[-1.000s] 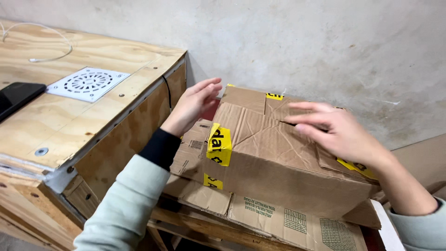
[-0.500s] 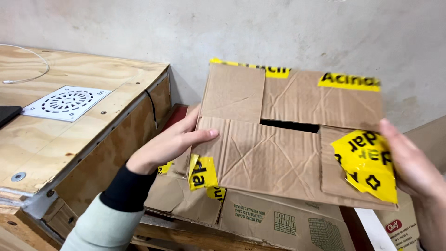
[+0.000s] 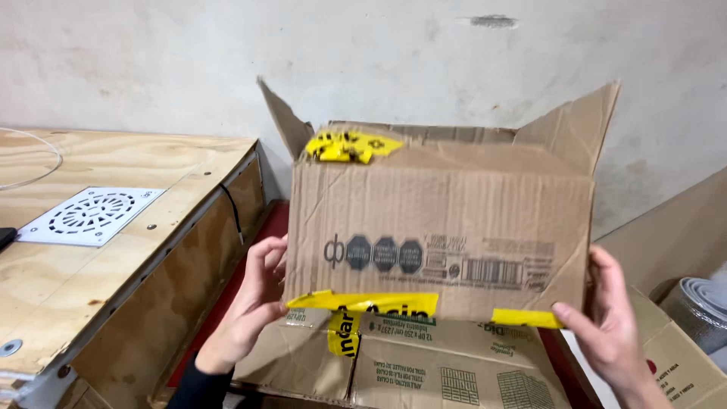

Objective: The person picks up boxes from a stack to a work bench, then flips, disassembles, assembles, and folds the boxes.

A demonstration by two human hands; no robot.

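**Open cardboard box held up between two hands**

The brown cardboard box (image 3: 439, 227) stands upright in the air, its top flaps (image 3: 575, 125) raised and open, gripped at its two lower corners. The left hand (image 3: 254, 303) grasps the lower left edge, its fingers (image 3: 266, 257) curled around the corner. The right hand (image 3: 606, 318) grasps the lower right edge, with its fingers pressed on the front face by a strip of yellow tape (image 3: 526, 318). A longer yellow tape strip (image 3: 363, 303) runs along the bottom edge between the two hands, and crumpled yellow tape (image 3: 344, 145) sits at the top left rim, well above the left fingers. Just below both hands lie flattened printed cartons (image 3: 409, 360). Left of the left fingers stands a plywood crate (image 3: 151, 250) bearing a white perforated plate (image 3: 91, 216). Beyond the right fingers lies a grey roll (image 3: 700, 307)
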